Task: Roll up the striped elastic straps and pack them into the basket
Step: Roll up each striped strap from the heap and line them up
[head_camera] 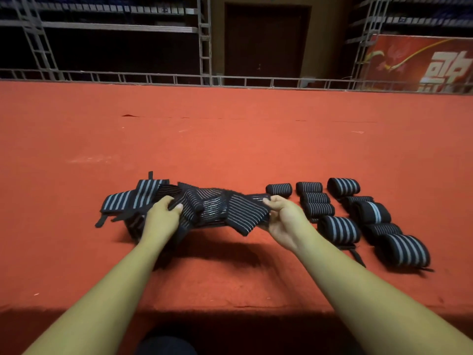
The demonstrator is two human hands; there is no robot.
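A crumpled black grey-striped elastic strap (238, 211) was gripped by the left hand (161, 214) and pinched by the right hand (284, 218).

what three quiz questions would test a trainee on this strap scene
1. True or false: the right hand holds nothing.
2. The rolled straps lie: A) in a basket; B) right of the right hand; C) on a shelf.
3. What surface do they lie on?
Key: 1 false, it pinches an unrolled strap; 2 B; 3 the red carpet.
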